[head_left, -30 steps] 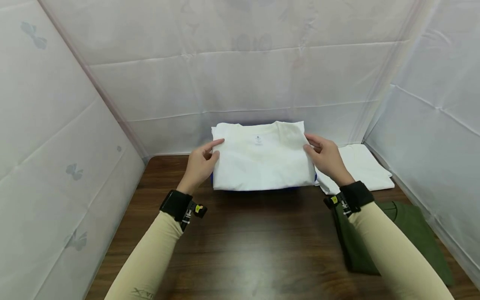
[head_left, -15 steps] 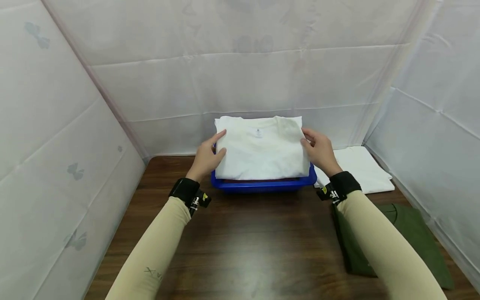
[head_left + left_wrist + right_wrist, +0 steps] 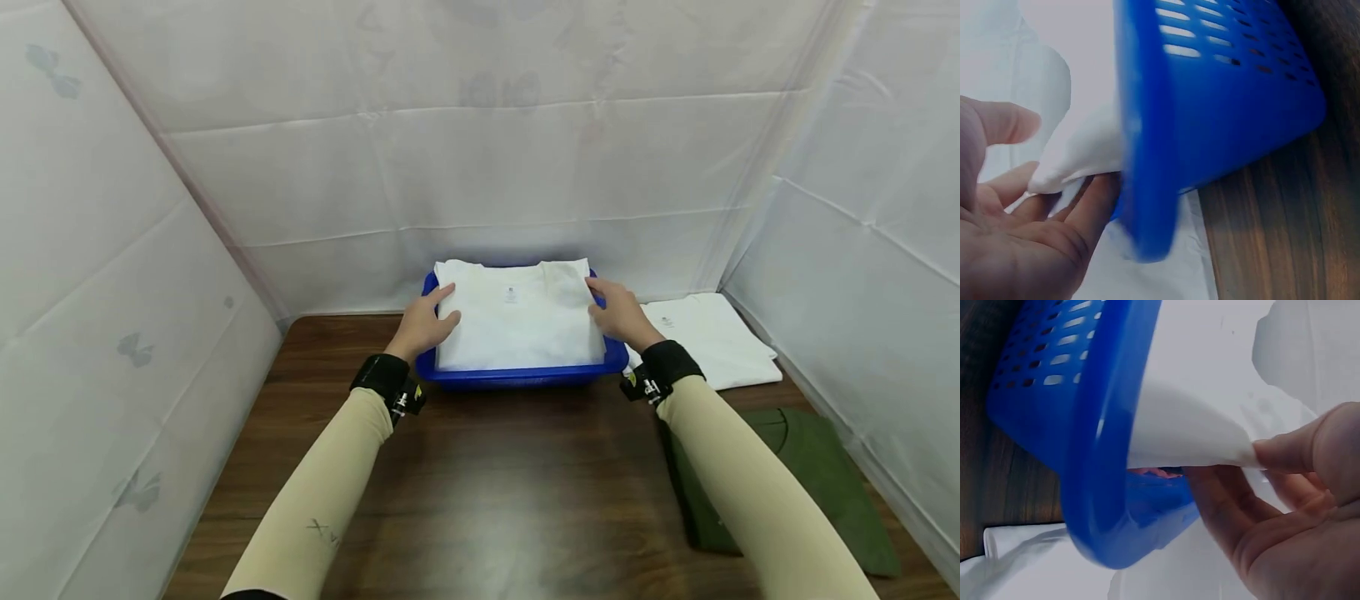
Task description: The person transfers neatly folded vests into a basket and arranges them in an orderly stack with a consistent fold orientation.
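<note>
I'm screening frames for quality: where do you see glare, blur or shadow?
Head view: a pale glare patch on the brown table; left wrist view: the rim of the blue basket is blurred and the white shirt looks washed out; right wrist view: glossy highlights on the rim, a soft grey shadow on the shirt.

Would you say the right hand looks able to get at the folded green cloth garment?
Probably yes, once the right hand releases the folded white shirt at the blue plastic basket and draws back; nothing visible lies on the green garment.
</note>
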Demonstrator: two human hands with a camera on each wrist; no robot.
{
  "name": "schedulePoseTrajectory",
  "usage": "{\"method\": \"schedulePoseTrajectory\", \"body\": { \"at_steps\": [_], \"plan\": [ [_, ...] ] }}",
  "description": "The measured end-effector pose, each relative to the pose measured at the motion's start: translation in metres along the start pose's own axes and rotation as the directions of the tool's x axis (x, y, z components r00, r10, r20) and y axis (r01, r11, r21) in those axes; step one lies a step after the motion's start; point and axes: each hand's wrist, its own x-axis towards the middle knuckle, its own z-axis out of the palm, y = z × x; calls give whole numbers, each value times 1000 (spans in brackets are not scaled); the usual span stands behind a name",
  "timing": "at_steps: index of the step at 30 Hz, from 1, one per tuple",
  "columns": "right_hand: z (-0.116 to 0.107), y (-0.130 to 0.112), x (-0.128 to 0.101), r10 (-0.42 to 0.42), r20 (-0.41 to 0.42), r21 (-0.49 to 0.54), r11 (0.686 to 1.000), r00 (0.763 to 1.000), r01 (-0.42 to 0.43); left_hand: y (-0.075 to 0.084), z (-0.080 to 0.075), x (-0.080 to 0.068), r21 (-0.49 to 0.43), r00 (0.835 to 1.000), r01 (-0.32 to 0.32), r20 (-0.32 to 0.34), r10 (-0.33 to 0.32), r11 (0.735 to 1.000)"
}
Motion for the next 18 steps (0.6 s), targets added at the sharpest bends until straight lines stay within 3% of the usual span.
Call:
{"method": "schedulePoseTrajectory", "body": {
  "at_steps": [4,11,18],
  "plan": [
    [6,3,3,25,55,-48,999,998,-22,-3,5,-1,18,997,74,28,-74,997],
    [11,6,4,68,66,-107,992,995,-61,-1,10,-3,28,992,113,45,-114,993],
    [13,5,4,87,79,-128,989,993,-76,1,11,-7,126,997,46,58,-53,991]
  ]
}}
